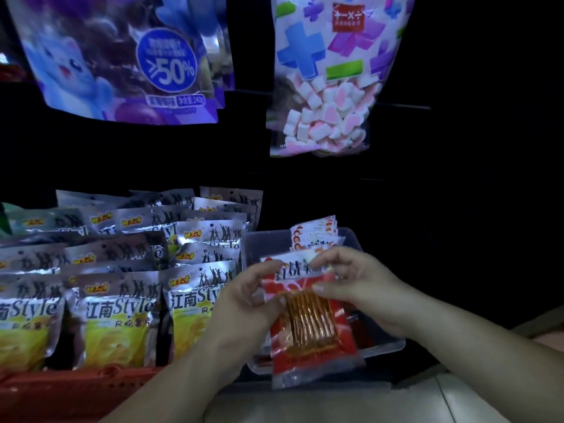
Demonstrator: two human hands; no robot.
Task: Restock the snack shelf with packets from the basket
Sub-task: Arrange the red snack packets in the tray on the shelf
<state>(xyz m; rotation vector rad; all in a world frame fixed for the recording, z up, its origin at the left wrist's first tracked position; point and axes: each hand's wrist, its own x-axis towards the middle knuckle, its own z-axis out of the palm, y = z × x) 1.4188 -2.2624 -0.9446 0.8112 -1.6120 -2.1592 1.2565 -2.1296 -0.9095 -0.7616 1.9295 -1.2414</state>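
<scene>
Here, dark shop shelving is carrying rows of silver-and-yellow packets (116, 312), with a marshmallow bag (329, 87) hanging above and a clear bin (387, 346) sitting alongside. Over that bin, a red packet (311, 325) with a window showing orange sticks is being held upright. The left hand (247, 297) is pinching its left edge and the right hand (360, 282) is pinching its upper right, thumb on the front.

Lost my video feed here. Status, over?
Left hand and right hand both pinch one red packet. Held over clear bin, more packets standing at its back. Nothing in the way.
</scene>
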